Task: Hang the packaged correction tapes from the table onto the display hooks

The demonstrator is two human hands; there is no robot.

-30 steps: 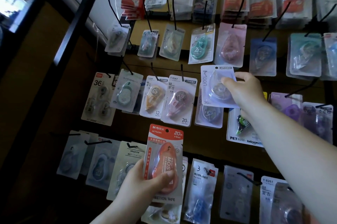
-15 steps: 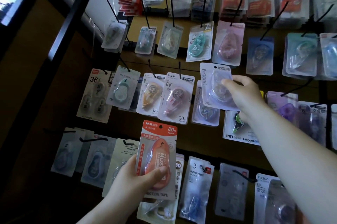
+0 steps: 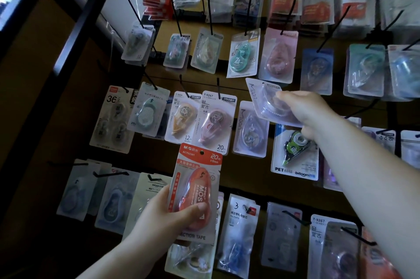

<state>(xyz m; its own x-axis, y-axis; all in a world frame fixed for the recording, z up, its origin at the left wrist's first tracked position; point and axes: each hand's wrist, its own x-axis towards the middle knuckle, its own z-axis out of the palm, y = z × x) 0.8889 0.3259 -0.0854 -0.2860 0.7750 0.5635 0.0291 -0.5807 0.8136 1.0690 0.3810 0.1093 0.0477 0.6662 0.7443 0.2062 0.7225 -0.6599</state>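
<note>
Two packs in hand: right hand (image 3: 311,112) grips Moon pack (image 3: 268,101), tilted, just above-right of matching hung pack (image 3: 250,128); left hand (image 3: 172,217) clasps orange pack (image 3: 195,190), lower-left, farther.

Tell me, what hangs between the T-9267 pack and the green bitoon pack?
In the head view, a clear Moon pack hangs between the T-9267 pack and the bitoon pack.
</note>
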